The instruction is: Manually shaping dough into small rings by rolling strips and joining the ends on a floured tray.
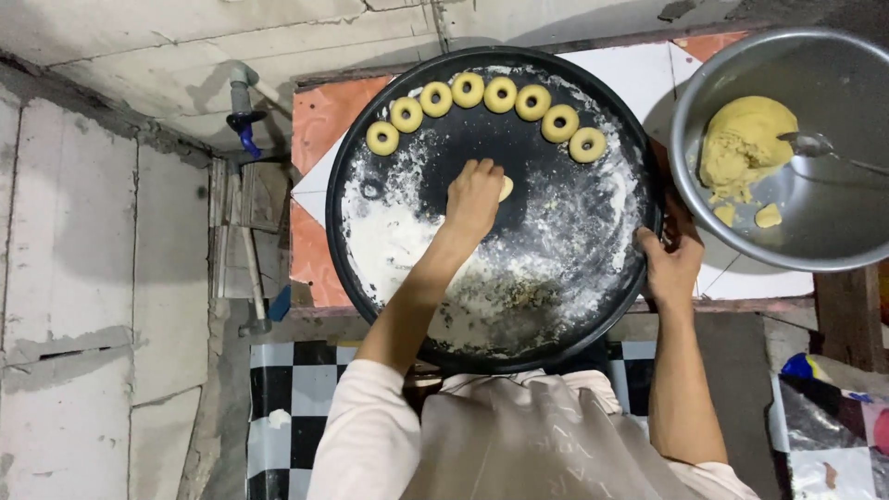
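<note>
On the floured tray (pixel 593 306), left hand (pixel 474 196) presses roundish dough piece (pixel 505 188); right hand (pixel 671 264) clenches the rim.

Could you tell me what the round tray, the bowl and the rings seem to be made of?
Tray: likely dark coated metal, matte, dusted with white flour. Bowl: bare metal, probably steel or aluminium, with a dull grey sheen. Rings: soft pale-yellow dough, smooth, matching the lump in the bowl.

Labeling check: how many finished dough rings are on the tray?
7. The dough rings sit in one arc along the far rim of the black tray, left to right. The left hand covers another dough piece, shape hidden.
</note>
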